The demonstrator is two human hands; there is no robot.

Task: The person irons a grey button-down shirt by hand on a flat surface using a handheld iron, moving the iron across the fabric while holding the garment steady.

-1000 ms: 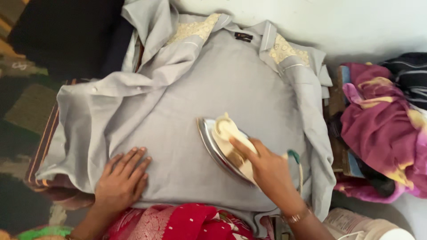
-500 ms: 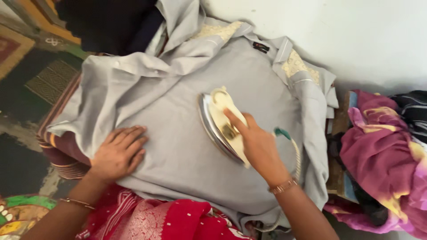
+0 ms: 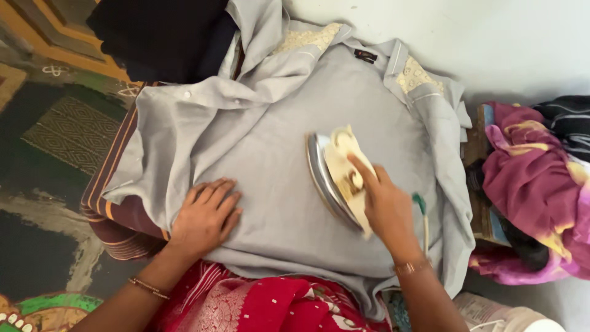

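A grey shirt point(image 3: 264, 141) lies spread flat, inside up, over a striped padded board point(image 3: 104, 203). My right hand point(image 3: 384, 206) grips the handle of a cream and silver clothes iron point(image 3: 335, 169) that rests on the middle of the shirt, nose pointing away from me. My left hand point(image 3: 206, 215) lies flat with fingers spread on the shirt's near left part, pressing the cloth down. A green cord point(image 3: 422, 212) trails from the iron's rear beside my right wrist.
A dark folded cloth point(image 3: 163, 34) sits at the far left. A heap of magenta and yellow fabric point(image 3: 531, 190) lies to the right. Patterned floor point(image 3: 43, 135) runs along the left; a white surface point(image 3: 491, 43) is at the far right. My red garment point(image 3: 264, 304) is at the near edge.
The iron and my right hand have slid a little away from me and to the right over the shirt. My left hand stays flat on the cloth. The camera view has shifted.
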